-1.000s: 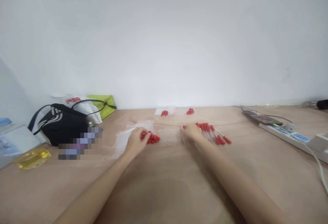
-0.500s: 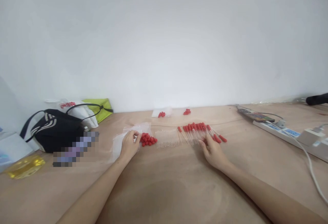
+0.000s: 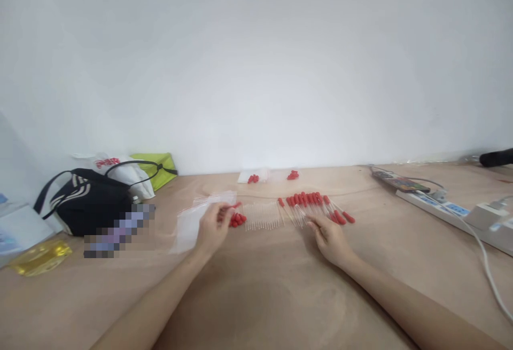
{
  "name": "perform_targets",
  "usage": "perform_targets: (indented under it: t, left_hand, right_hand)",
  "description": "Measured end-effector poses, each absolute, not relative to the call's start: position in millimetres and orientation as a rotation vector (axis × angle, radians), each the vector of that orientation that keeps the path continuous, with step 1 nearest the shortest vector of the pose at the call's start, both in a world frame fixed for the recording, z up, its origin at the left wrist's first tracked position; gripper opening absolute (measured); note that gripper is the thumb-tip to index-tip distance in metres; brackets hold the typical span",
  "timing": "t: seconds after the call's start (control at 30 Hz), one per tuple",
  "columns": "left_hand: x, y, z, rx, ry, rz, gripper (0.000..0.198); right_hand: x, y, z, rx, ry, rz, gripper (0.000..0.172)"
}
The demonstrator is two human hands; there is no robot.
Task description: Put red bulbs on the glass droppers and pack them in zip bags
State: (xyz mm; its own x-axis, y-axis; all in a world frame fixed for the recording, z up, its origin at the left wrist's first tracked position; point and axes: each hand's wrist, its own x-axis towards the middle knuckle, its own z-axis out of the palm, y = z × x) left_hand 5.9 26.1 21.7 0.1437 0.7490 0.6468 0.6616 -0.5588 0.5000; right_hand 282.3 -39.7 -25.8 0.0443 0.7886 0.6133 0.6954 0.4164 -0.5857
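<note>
My left hand [image 3: 214,226] is closed in a pinch on a small red tip [image 3: 237,205], over a pile of loose red tips [image 3: 238,220]. To the right of the pile lies a row of thin, pale sticks [image 3: 262,216]. My right hand [image 3: 329,236] is also closed, its thumb and fingertips pinching what looks like a thin white stick [image 3: 300,212]. Just beyond it lies a fan of sticks with red ends [image 3: 306,199]. Two red-tipped sticks [image 3: 343,217] rest by the right fingers. Clear plastic bags [image 3: 187,228] lie flat beside my left hand.
Small bags with red pieces [image 3: 253,179] lie near the wall. On the left are a black bag [image 3: 90,203], a green bag [image 3: 160,173] and a bottle of yellow liquid [image 3: 41,258]. A phone [image 3: 401,181], a power strip [image 3: 441,203] and a white cable [image 3: 487,264] occupy the right.
My left hand has moved right over the pile and now holds a red tip out in front. My right hand has shifted slightly down and left, away from the red ends.
</note>
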Motion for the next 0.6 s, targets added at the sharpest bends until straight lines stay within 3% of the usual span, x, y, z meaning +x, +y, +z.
perform_targets:
  t: [0.07, 0.2, 0.3, 0.6]
  left_hand:
    - [22, 6, 19, 2.429, 1.12, 1.181, 0.012]
    - [44, -19, 8, 2.471, 1.021, 0.804, 0.006]
    - [48, -20, 4, 2.441, 1.064, 0.763, 0.019]
    - [55, -20, -2, 2.277, 1.046, 0.83, 0.012]
  right_hand:
    - [282, -42, -23, -1.312, -1.717, 0.082, 0.023]
    - [281, -47, -18, -1.306, -1.797, 0.097, 0.021]
    - [278, -51, -15, -1.3, -1.868, 0.16, 0.02]
    - [256, -66, -8, -1.25, -1.977, 0.26, 0.019]
